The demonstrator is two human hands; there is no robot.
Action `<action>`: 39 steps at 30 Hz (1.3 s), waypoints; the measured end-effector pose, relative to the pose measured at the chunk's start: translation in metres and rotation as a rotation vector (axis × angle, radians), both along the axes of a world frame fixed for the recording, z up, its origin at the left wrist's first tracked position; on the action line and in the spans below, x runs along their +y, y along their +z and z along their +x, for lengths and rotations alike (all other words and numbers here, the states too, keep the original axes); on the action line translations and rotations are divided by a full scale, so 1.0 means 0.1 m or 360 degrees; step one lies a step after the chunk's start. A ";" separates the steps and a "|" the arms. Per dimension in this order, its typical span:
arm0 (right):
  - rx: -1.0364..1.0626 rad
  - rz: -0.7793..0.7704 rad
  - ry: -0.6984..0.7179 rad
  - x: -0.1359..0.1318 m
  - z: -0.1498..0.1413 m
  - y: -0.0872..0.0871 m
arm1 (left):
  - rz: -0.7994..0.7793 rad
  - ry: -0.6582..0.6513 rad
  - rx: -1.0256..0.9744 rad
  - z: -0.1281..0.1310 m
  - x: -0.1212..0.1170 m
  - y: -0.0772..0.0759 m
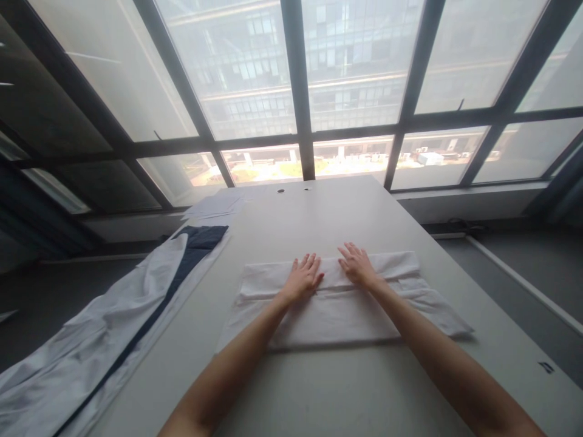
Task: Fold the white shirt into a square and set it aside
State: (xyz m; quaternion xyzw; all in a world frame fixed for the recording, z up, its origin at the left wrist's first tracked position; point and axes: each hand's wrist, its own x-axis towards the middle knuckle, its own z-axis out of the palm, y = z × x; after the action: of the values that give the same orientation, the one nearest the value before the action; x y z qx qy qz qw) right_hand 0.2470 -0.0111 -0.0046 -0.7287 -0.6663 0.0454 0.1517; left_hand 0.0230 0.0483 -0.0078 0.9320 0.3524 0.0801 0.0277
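In the head view, the left hand (304, 276) and right hand (356, 265) lay open, fingers spread, on the folded white cloth (337, 321), seemingly smoothing its far fold, and the next move likely called for light, even pressure. Bare desk (328, 218) stretched beyond the cloth, with clothes (132, 297) well to its left and the desk's edge to its right.
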 end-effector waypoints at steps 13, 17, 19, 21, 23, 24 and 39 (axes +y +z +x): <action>-0.0064 -0.0269 0.0097 0.01 0.00 -0.20 | -0.0081 0.0206 0.0205 -0.61 0.27 -0.18; -0.0050 -0.0263 0.0108 0.01 -0.01 -0.20 | -0.0072 0.0451 0.0235 -1.41 0.45 -0.13; -0.0049 -0.0262 0.0111 0.01 -0.02 -0.20 | -0.0103 0.0507 0.0269 -1.64 0.49 -0.08; -0.0052 -0.0262 0.0107 0.01 -0.03 -0.20 | -0.0105 0.0564 0.0329 -1.65 0.47 -0.01; -0.0057 -0.0259 0.0100 0.00 -0.03 -0.20 | -0.0022 0.0608 0.0332 -1.45 0.40 0.05; -0.0059 -0.0256 0.0098 0.01 -0.03 -0.20 | 0.0034 0.0607 0.0296 -1.29 0.35 0.07; -0.0212 -0.0356 -0.0206 -0.41 0.94 -0.16 | 0.0004 0.0083 0.0039 -0.18 -0.18 -0.15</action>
State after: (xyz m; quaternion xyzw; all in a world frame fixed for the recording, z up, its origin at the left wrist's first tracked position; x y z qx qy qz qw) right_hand 0.3413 -0.0518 -0.0207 -0.7839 -0.6173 0.0609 0.0275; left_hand 0.0049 0.0300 -0.0223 0.9235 0.3767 0.0697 0.0201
